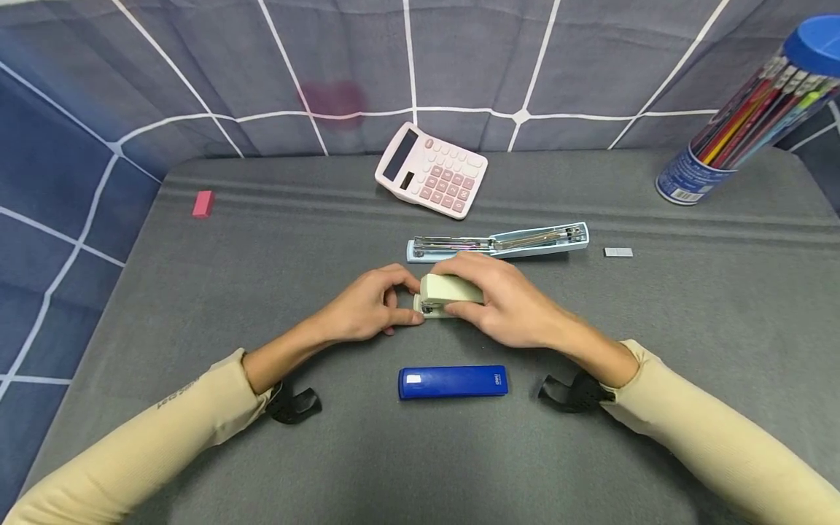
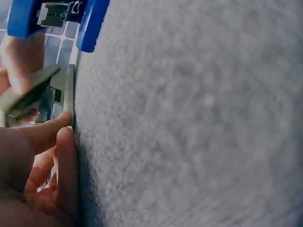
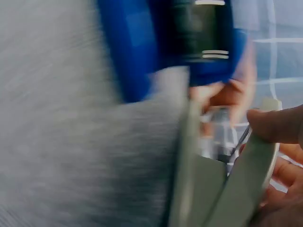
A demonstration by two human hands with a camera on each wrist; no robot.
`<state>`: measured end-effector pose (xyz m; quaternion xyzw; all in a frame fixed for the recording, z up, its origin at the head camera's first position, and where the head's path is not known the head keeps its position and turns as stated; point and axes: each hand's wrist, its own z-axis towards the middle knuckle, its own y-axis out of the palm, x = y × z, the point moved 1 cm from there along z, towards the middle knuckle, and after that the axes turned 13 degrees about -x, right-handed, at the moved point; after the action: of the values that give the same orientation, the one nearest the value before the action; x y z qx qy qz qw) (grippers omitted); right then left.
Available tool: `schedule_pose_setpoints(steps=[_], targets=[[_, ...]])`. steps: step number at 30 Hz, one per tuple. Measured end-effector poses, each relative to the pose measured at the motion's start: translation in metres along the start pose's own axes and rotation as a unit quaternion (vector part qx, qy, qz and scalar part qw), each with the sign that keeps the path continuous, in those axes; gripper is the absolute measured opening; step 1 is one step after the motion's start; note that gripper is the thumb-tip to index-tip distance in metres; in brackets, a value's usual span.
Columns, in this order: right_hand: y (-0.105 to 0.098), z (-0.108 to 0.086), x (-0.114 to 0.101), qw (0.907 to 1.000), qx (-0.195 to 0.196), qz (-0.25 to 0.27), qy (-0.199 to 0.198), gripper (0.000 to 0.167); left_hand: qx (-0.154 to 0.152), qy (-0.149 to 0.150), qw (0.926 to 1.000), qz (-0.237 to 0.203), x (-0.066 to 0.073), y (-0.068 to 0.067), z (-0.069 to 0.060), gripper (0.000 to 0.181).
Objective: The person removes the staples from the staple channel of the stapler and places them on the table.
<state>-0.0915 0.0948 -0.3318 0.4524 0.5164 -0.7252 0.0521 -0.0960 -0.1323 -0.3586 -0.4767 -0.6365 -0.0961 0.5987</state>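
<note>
Grip of the right hand (image 1: 505, 302) grasps the top of the pale green stapler (image 1: 453, 289) while the left hand (image 1: 367, 305) pinches its base on the desk (image 1: 361, 467).
Should the right hand slip, the raised top could snap down by the left fingertips (a loose pinch might also let it skid). Far right, a tub (image 1: 689, 177) with a blue lid (image 1: 818, 45) holds pencils (image 1: 764, 117).
</note>
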Motion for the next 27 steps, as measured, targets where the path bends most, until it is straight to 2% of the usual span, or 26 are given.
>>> schedule_pose_setpoints(steps=[2, 8, 12, 14, 16, 21, 27], targets=[[-0.002, -0.001, -0.001, 0.9996, 0.011, 0.026, 0.001, 0.037, 0.001, -0.002, 1.0000, -0.003, 0.000, 0.000, 0.000, 0.029], [-0.006, -0.007, -0.001, 0.9982, 0.013, 0.058, 0.005, 0.038, -0.002, -0.005, 1.0000, 0.000, 0.001, 0.000, 0.001, 0.030], [-0.013, -0.019, 0.001, 0.9936, 0.035, 0.108, -0.004, 0.050, -0.002, -0.001, 1.0000, 0.002, 0.003, 0.001, 0.002, 0.030], [-0.015, -0.025, 0.002, 0.9933, 0.050, 0.102, -0.020, 0.057, 0.000, -0.001, 1.0000, 0.002, 0.003, 0.001, 0.002, 0.030], [-0.018, -0.032, 0.003, 0.9934, 0.073, 0.075, -0.046, 0.062, 0.001, 0.001, 1.0000, 0.004, 0.003, 0.001, 0.002, 0.030], [-0.024, -0.048, 0.002, 0.9857, 0.144, 0.030, -0.083, 0.058, 0.001, 0.008, 0.9999, 0.007, 0.004, 0.002, 0.002, 0.030], [-0.032, -0.067, 0.009, 0.9741, 0.193, 0.089, -0.077, 0.053, -0.001, 0.003, 1.0000, 0.004, 0.002, 0.001, 0.001, 0.030]])
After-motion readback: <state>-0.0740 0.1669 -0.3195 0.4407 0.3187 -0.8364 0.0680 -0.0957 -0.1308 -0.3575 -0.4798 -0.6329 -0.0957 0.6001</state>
